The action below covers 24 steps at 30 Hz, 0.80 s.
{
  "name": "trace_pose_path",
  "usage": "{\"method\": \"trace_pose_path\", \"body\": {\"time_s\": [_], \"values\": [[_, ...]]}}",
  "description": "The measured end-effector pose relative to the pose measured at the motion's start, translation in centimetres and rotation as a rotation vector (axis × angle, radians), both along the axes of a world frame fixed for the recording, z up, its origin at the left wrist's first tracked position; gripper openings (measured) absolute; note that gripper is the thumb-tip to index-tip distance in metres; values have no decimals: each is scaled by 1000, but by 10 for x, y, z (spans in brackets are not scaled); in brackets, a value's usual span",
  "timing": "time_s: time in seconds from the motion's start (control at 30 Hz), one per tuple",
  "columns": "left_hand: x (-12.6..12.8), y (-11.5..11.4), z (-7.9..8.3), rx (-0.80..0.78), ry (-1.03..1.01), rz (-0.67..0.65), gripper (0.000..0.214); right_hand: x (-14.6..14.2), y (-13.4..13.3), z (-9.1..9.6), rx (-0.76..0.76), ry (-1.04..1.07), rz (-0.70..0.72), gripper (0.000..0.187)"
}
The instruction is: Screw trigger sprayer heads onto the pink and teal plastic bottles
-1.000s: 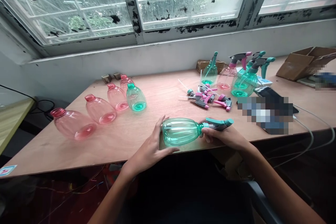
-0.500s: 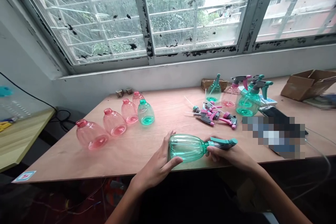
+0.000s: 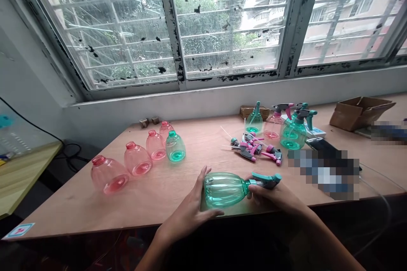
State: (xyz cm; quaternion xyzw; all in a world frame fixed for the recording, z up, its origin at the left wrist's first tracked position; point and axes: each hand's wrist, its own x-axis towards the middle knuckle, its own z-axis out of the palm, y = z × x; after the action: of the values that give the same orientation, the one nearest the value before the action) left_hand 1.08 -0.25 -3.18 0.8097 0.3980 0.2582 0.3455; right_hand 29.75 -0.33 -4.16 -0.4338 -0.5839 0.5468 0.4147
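A clear green spray bottle [image 3: 224, 189] lies sideways between my hands, its base to the left and its teal-and-grey trigger head [image 3: 266, 179] to the right. My left hand [image 3: 190, 205] cups the base, with the thumb stretched along the lower side and some fingers hidden behind the bottle. My right hand [image 3: 276, 197] is closed around the collar and neck under the trigger head. Just beyond the bottle, several loose pink-and-grey trigger heads [image 3: 254, 147] with thin tubes lie in a pile.
Several headless pink bottles [image 3: 137, 160] and one headless green bottle [image 3: 175, 147] stand at the left. Bottles with heads fitted, green [image 3: 293, 133] and pink [image 3: 272, 126], stand back right. A black phone [image 3: 324, 150], a cardboard box [image 3: 359, 112] and a cable are further right.
The left thumb has slid down off the bottle's front to its lower edge. The right hand remains at the neck. The whole scene sits slightly lower as the head view tilted.
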Motion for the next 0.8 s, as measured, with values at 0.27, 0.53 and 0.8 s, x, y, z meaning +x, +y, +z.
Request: {"method": "trace_pose_path", "body": {"time_s": [0.27,0.53,0.8], "values": [[2,-2,4,44,-6,30,98,-1,3,-4,-1,23,-1,48],[-1,-5,11,-57,-7,56,75,-2,4,-6,4,34,1,48],[3,0,3,-14,71,48,100,0,5,-10,-5,63,-9,47]]}}
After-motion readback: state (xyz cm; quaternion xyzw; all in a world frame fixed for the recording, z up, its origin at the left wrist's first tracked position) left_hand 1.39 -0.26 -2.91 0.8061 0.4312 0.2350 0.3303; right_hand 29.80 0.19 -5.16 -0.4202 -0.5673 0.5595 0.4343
